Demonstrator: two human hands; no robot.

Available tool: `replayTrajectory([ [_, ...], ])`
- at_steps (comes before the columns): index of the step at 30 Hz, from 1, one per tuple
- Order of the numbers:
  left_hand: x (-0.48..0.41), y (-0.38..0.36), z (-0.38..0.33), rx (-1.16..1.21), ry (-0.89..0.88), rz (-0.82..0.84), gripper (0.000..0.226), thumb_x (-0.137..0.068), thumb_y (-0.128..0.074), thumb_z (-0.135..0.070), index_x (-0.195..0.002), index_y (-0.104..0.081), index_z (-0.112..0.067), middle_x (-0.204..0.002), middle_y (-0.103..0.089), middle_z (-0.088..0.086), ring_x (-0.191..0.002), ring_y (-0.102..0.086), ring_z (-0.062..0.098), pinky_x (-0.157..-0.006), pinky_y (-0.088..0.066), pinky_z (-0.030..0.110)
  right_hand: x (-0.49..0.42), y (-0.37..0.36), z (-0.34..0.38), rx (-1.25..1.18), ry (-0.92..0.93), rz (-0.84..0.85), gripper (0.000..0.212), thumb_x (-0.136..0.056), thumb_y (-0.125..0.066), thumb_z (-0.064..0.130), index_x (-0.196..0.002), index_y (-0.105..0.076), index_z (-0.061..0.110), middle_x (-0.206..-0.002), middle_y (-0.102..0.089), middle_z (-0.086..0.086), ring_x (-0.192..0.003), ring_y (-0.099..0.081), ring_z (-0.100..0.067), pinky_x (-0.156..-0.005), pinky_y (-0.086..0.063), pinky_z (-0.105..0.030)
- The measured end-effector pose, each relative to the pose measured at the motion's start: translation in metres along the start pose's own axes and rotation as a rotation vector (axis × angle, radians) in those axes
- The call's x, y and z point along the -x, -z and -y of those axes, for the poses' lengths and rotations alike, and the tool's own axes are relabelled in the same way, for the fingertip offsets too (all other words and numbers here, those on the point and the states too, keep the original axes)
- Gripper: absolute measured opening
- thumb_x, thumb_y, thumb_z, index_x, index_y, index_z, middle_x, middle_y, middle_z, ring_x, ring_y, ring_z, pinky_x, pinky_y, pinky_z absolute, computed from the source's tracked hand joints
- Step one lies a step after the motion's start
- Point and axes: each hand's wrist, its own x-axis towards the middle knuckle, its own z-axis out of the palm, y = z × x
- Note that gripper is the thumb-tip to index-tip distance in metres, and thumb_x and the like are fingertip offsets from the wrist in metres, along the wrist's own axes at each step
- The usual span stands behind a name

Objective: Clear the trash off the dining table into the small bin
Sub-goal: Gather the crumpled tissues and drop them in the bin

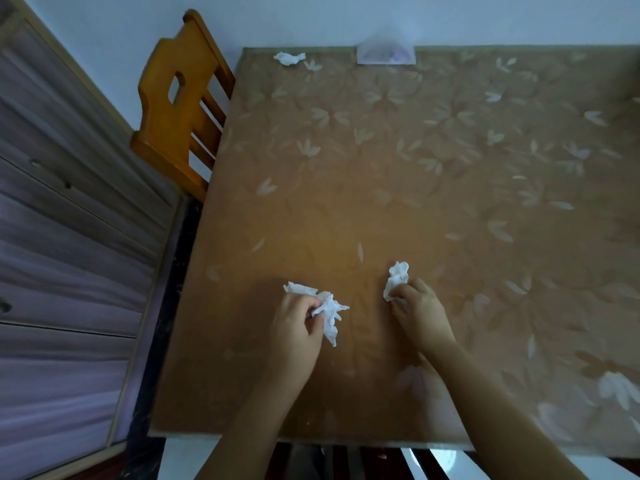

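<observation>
My left hand (299,327) grips a crumpled white tissue (327,311) just above the near part of the dining table (381,174), which has a brown leaf-patterned cover. To its right, my right hand (417,306) pinches a second crumpled tissue (396,278) that sticks up past the fingers. A third crumpled tissue (289,58) lies at the table's far left corner, far from both hands. No bin is in view.
A pale translucent triangular holder (385,51) stands at the table's far edge against the wall. An orange wooden chair (183,102) is tucked at the table's left side. A purple-grey panelled cabinet (69,237) runs along the left.
</observation>
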Motion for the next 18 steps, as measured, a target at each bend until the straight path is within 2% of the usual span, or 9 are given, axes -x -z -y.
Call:
replayTrajectory([
  [3,0.013,0.004,-0.007,0.008,-0.041,0.027,0.009,-0.078,-0.064,0.001,-0.079,-0.062,-0.008,-0.08,-0.049,-0.009,-0.073,-0.048,0.003,-0.064,-0.036,0.006,0.026,0.002,0.005,-0.023,-0.057,0.025,0.011,-0.076,-0.061,-0.001,-0.082,-0.067,0.006,-0.084,-0.054,-0.011,-0.081,-0.054,-0.032,-0.061,-0.035,-0.029],
  [8,0.033,0.016,-0.022,0.01,-0.126,0.078,0.009,-0.08,-0.063,-0.005,-0.082,-0.062,-0.014,-0.08,-0.047,-0.016,-0.072,-0.049,0.0,-0.061,-0.037,0.009,0.063,0.026,0.022,-0.058,-0.049,-0.094,0.011,-0.073,-0.062,-0.006,-0.078,-0.066,0.004,-0.076,-0.041,0.004,-0.074,-0.052,-0.027,-0.061,-0.031,-0.026],
  [12,0.049,0.024,-0.037,0.047,-0.22,0.129,0.011,-0.08,-0.061,-0.004,-0.083,-0.061,-0.014,-0.082,-0.051,-0.011,-0.073,-0.051,0.004,-0.063,-0.04,0.016,0.093,0.051,0.038,-0.044,-0.031,-0.217,0.006,-0.074,-0.064,-0.003,-0.077,-0.064,0.002,-0.075,-0.042,-0.001,-0.068,-0.051,-0.028,-0.056,-0.032,-0.028],
  [18,0.078,0.035,-0.056,0.138,-0.349,0.173,0.016,-0.078,-0.064,0.001,-0.082,-0.061,-0.014,-0.08,-0.048,-0.017,-0.076,-0.05,0.001,-0.067,-0.033,0.004,0.153,0.088,0.066,-0.044,-0.028,-0.46,0.012,-0.072,-0.067,-0.007,-0.079,-0.064,0.003,-0.076,-0.054,-0.01,-0.065,-0.054,-0.025,-0.051,-0.046,-0.033],
])
